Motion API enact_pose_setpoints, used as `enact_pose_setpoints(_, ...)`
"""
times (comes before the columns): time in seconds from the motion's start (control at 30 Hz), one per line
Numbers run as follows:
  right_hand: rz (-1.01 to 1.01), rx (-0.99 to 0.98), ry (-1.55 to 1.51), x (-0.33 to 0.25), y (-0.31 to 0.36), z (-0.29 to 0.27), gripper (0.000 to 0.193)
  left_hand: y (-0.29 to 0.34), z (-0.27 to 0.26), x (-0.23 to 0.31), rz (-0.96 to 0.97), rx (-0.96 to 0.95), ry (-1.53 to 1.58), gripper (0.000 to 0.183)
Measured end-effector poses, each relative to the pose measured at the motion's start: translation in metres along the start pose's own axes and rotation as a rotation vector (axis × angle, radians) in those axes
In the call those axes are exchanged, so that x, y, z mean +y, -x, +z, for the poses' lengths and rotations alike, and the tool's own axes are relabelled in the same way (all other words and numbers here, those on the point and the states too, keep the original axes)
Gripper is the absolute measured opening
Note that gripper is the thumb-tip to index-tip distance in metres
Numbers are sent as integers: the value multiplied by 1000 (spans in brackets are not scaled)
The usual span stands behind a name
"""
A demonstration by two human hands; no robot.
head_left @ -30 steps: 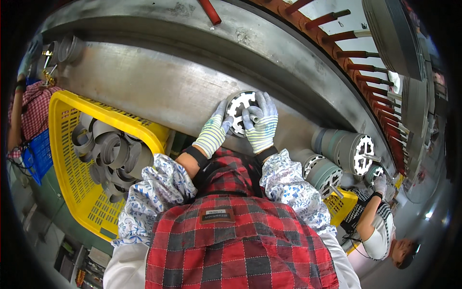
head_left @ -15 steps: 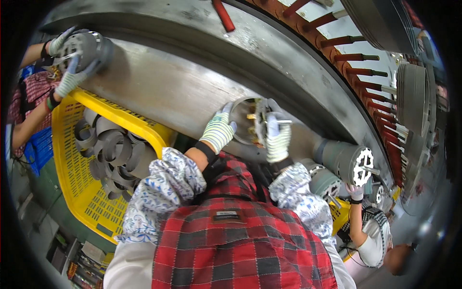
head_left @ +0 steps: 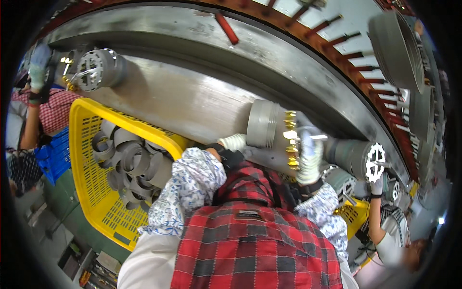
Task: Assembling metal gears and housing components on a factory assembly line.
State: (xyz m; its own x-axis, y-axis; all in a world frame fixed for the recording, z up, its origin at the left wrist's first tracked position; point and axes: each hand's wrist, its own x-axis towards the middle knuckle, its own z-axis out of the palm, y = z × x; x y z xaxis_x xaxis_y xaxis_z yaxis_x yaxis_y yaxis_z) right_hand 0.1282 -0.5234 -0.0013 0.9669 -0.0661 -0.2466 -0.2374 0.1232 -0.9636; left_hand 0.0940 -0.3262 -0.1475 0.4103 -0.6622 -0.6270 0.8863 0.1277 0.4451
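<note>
A grey ribbed metal cylinder [head_left: 262, 123] lies on its side on the steel bench. My left hand [head_left: 234, 142], in a striped glove, is at its near left edge, its fingertips partly hidden. To the right, my right hand [head_left: 310, 161], gloved and blurred by motion, is closed on a round jig [head_left: 291, 139] with shiny gold pieces around its rim. A narrow gap separates the jig from the cylinder's right end. A pale handle shows above the right hand, smeared by movement.
A yellow basket [head_left: 82, 159] of loose grey rings stands at left. Another cylinder with a spoked end [head_left: 102, 70] sits farther left, near a co-worker. More such cylinders [head_left: 358, 159] stand at right, where another co-worker's hand reaches. Red pegs [head_left: 373, 81] line the far rack.
My right hand has moved right with the jig, which was at the ring's opening before. The cylinder now shows its ribbed side. A left-side co-worker's hands have left the spoked cylinder.
</note>
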Motion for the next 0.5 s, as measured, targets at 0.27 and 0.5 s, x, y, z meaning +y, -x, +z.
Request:
enact_pose_setpoints(0.27, 327, -225, -88, 55, 11, 30, 36, 38, -31, -8, 364, 720, 214, 50)
enact_pose_setpoints(0.5, -265, -319, 501, 53, -12, 57, 17, 68, 0, 26, 577, 813, 303, 63)
